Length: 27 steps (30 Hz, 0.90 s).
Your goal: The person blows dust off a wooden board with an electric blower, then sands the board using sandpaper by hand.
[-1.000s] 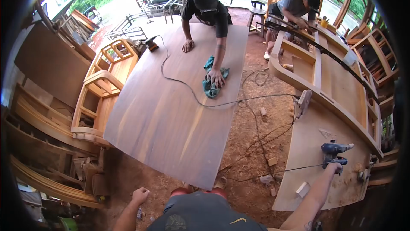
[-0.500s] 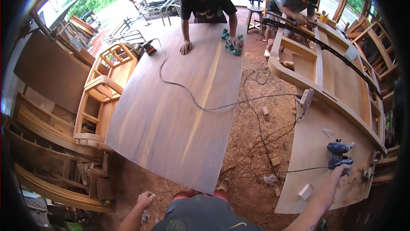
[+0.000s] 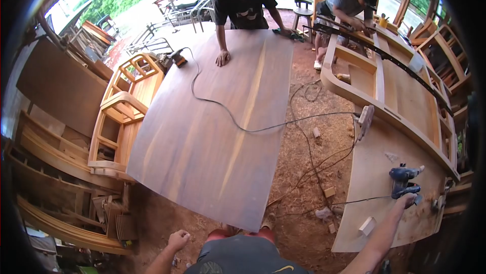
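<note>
My left hand [image 3: 178, 240] hangs low beside my body, its fingers curled, near the front edge of a large wooden panel [image 3: 212, 122]. No object shows in it. At the right, my right hand [image 3: 405, 201] is wrapped round the near part of a blue power tool [image 3: 403, 175], which stands on a pale board [image 3: 349, 223]. A dark cord runs left from the tool. A small wood block [image 3: 367, 226] lies on the same board, left of my right forearm.
Across the panel a co-worker [image 3: 245, 6] holds a teal cloth [image 3: 289, 34] at its far right corner. An orange sander [image 3: 178, 59] with a cord sits on the panel. Another person [image 3: 349, 8] bends over a wooden frame [image 3: 374, 103]. Furniture frames [image 3: 121, 112] stand left.
The co-worker's hand and cloth have moved away from me and to the right, to the panel's far corner, and the co-worker stands more upright. My right hand stays at the blue tool.
</note>
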### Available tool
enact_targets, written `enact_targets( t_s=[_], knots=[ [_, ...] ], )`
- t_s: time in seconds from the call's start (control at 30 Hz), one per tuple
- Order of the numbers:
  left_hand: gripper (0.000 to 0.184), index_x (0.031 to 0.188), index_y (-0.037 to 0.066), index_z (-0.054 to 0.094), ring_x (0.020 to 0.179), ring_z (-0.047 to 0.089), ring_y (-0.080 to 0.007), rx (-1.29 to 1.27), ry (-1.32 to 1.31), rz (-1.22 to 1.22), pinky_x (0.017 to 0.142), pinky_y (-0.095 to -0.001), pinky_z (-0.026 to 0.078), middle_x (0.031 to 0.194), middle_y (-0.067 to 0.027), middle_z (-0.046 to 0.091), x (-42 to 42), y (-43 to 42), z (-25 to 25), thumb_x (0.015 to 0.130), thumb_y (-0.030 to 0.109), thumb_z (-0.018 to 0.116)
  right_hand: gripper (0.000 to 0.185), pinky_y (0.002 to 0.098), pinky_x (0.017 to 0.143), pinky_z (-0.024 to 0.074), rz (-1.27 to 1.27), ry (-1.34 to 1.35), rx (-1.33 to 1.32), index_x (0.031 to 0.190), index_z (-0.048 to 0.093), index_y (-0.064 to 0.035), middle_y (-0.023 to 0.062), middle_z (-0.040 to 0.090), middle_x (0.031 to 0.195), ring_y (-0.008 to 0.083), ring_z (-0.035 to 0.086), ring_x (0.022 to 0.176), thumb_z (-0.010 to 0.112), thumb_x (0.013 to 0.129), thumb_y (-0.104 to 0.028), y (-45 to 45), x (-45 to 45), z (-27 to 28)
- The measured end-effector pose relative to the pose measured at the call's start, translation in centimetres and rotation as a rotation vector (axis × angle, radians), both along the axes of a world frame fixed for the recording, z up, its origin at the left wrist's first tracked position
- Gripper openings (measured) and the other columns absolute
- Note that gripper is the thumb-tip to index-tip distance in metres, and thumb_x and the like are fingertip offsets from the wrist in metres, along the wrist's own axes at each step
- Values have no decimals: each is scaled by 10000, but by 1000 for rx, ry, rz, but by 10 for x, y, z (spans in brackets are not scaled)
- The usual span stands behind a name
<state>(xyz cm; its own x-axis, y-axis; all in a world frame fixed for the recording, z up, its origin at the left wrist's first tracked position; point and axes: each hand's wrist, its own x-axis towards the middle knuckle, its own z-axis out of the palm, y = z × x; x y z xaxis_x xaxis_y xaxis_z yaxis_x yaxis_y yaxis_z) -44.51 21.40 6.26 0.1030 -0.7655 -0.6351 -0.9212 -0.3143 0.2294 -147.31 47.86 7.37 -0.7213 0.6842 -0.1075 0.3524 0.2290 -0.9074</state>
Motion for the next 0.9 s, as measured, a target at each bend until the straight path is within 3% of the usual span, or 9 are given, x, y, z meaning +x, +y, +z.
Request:
enact_targets(
  t_s=[0.3,0.47,0.5,0.53,0.57,0.6,0.63,0.83,0.9],
  knots=[
    [204,1041,112,754,784,749,-262,-63,268,136,768,-407,583,823,-109,755,1,-48,28,1011,227,588,613,515,963,525,-81,168,439,1228,697,58,299,693,1239,450,677,1133,492,1044,-488,-10,103,58],
    [276,1044,80,744,804,731,-350,-318,322,-204,753,-438,564,840,-178,723,48,-91,-21,1031,301,579,373,537,901,542,399,385,965,1219,717,-31,243,722,1177,424,699,1059,508,1088,-310,-46,205,-16],
    [290,1044,75,743,810,727,-364,-343,363,-233,752,-444,560,844,-189,717,52,-103,-25,1032,315,581,414,480,858,558,578,256,838,1266,671,17,206,737,1143,379,717,1006,531,1079,-324,-75,257,-16],
    [289,1041,71,742,814,726,-362,-283,409,-201,753,-446,559,844,-193,716,55,-117,-30,1028,316,590,400,403,776,552,604,266,35,1192,673,43,130,738,1029,283,706,856,556,1059,-315,-111,300,-36],
    [287,1038,67,741,818,726,-361,-221,451,-166,753,-448,558,843,-196,715,59,-131,-34,1024,317,600,371,357,721,518,640,240,-101,1047,694,28,73,704,931,201,632,725,584,1032,-325,-175,400,3],
    [286,1036,64,740,821,726,-359,-156,488,-129,754,-451,557,843,-200,714,63,-144,-35,1020,318,609,351,359,707,502,823,248,-147,875,705,-35,63,691,851,178,596,687,603,1009,-344,-189,438,-40],
    [269,1042,62,739,820,724,-361,-222,522,-188,750,-451,559,852,-195,716,62,-156,-28,1009,305,628,301,361,695,510,1067,12,-253,869,716,-20,63,702,830,169,629,736,629,985,-284,-228,523,4],
    [247,1117,61,725,901,728,-283,-456,750,-451,780,-397,579,1036,-141,737,24,-218,20,950,244,722,282,341,735,560,1636,-679,-151,1048,743,4,83,761,906,158,693,785,726,928,-251,-311,767,-23],
    [267,1157,75,713,962,721,-285,-506,790,-608,832,-398,575,1096,-139,720,13,-228,41,934,221,739,313,355,811,562,1791,-509,-211,1122,715,12,92,766,944,177,702,858,717,927,-232,-328,813,-21]
  ],
)
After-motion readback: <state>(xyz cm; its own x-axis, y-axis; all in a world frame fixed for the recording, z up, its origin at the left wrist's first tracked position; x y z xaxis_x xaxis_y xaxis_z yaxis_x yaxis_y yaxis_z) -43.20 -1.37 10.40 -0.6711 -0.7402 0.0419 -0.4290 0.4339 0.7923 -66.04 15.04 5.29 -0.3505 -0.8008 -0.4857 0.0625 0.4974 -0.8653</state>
